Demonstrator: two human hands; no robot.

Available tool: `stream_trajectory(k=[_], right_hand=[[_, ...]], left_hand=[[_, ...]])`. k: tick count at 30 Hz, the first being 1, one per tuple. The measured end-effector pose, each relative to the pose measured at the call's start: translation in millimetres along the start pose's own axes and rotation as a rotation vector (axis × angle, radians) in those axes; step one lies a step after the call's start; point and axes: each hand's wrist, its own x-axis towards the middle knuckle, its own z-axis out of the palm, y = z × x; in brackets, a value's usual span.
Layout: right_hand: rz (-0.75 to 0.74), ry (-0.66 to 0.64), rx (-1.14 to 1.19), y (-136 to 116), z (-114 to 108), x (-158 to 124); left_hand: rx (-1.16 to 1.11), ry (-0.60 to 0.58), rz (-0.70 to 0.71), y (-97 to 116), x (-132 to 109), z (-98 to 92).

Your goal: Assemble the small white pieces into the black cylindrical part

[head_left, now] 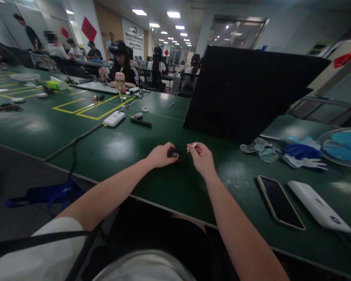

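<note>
Nothing legible, wall sign (134,40) included.

Smooth, glossy green tabletop (163,130)

Small black chunky gadget with a greyish round bit (176,155) sits in the left hand (161,155); tiny white piece (194,144), too small to make out, is pinched in the right hand (203,158), just apart from it.

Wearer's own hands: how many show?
2: the left hand, left of centre, holding a small black part; the right hand, right of centre, pinching a small white piece.
</note>
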Motion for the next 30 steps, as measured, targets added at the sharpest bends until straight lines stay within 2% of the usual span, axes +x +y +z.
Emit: stream_trajectory(k=[3,6,8,10,12,14,17,20,25,30], right_hand=[[0.034,-0.112,-0.049,3,16,-6],[0.037,-0.174,-0.213,3,19,-9],[-0.004,-0.147,-0.269,4,15,-7],[-0.008,-0.065,-0.243,6,7,-4],[0.092,0.049,-0.169,10,-3,1],[0.263,0.118,-0.16,14,-12,4],[0.405,0.053,-0.312,17,-21,5],[0.402,0.034,-0.369,16,-21,6],[0.436,0.075,-0.327,18,-22,9],[0.442,0.054,-0.314,23,-25,11]], left_hand=[[-0.023,0.001,-0.013,0,0,0.4],[-0.048,-0.006,-0.022,-1,0,0.0],[-0.065,-0.017,-0.024,-1,0,-0.9],[-0.08,-0.024,-0.033,-2,-1,-2.0],[-0.096,-0.035,-0.048,-2,-1,-3.3],[-0.111,-0.045,-0.056,-2,-1,-4.7],[-0.122,-0.061,-0.049,-1,-2,-6.5],[-0.125,-0.075,-0.053,1,-2,-7.7],[-0.109,-0.099,-0.051,2,-2,-9.1],[-0.061,-0.099,-0.028,2,-1,-10.2]])
